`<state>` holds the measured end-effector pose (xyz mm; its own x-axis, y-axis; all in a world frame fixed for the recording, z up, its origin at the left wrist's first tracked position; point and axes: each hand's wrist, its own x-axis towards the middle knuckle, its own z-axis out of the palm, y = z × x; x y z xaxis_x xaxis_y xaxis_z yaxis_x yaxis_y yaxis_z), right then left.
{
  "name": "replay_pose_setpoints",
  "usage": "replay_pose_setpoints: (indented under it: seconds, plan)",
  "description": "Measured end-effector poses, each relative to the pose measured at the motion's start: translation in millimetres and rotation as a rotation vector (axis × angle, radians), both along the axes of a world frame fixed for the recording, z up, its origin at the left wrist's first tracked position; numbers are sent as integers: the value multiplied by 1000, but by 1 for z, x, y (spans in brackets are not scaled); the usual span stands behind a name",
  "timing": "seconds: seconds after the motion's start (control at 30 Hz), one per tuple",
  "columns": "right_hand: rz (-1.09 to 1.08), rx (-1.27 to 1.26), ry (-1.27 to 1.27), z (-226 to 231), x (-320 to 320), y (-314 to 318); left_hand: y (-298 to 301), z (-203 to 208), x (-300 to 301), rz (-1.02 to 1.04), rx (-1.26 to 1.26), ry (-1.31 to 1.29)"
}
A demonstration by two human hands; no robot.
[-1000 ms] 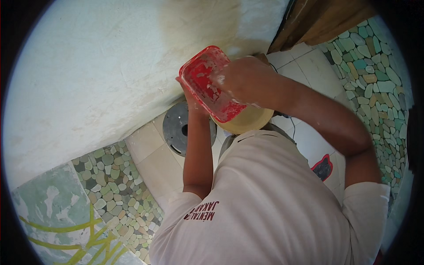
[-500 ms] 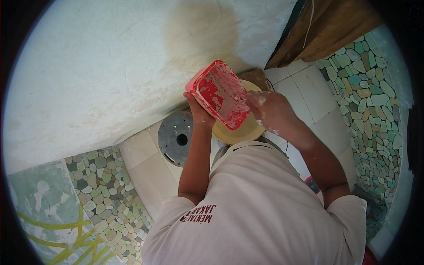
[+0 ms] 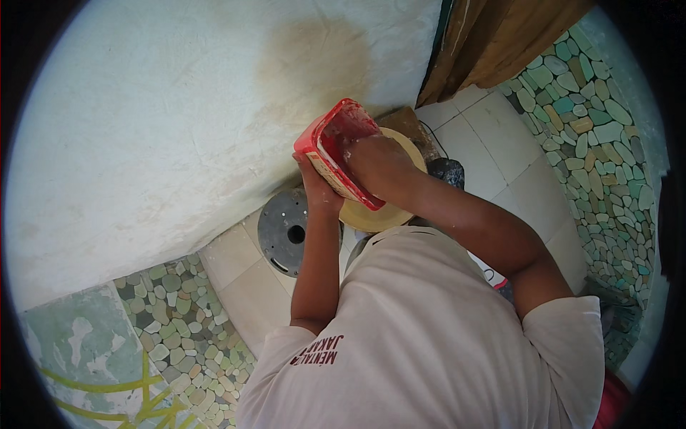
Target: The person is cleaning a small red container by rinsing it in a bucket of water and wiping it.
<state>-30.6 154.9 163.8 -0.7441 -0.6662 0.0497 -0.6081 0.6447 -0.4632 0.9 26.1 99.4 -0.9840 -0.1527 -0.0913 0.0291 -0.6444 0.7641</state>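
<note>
A red rectangular plastic tub point(image 3: 311, 146), smeared inside with pale, dried-looking residue, is tilted with its mouth toward the right. My left hand point(image 3: 319, 190) grips it from below at its left side, thumb against the outer wall. My right hand point(image 3: 379, 161) reaches into the mouth of the tub. Its fingers are hidden inside, so whether they hold anything does not show. Pale smears are on the right hand's skin. Below the tub is a round yellowish basin point(image 3: 363, 217), partly covered by the tub and my right arm.
A whitewashed wall point(image 3: 171, 129) with a brown damp patch rises ahead. A grey round perforated lid-like disc point(image 3: 274, 230) lies left of the basin. Right of it are a dark bundle point(image 3: 447, 172) and a brown block point(image 3: 404, 121). A wooden panel point(image 3: 493, 43) stands at the far right.
My right hand has moved left and gone deeper into the tub. The tub has turned, showing more of its outer side. A dark bundle has come into sight beside my right forearm.
</note>
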Motion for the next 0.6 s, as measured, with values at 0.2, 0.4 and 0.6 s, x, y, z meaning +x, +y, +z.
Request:
replay_pose_setpoints:
  seconds: [0.2, 0.4, 0.6]
  plan:
    - [-25, -45, -4, -1, 2, -2, 1, 4, 1, -7, 7, 19]
    - [-59, -52, 23, 1, 1, -2, 4, 11, 1, 2, -6, -3]
    - [-27, -50, 3, 7, -3, -4, 3, 6, -3, 18, 75, 11]
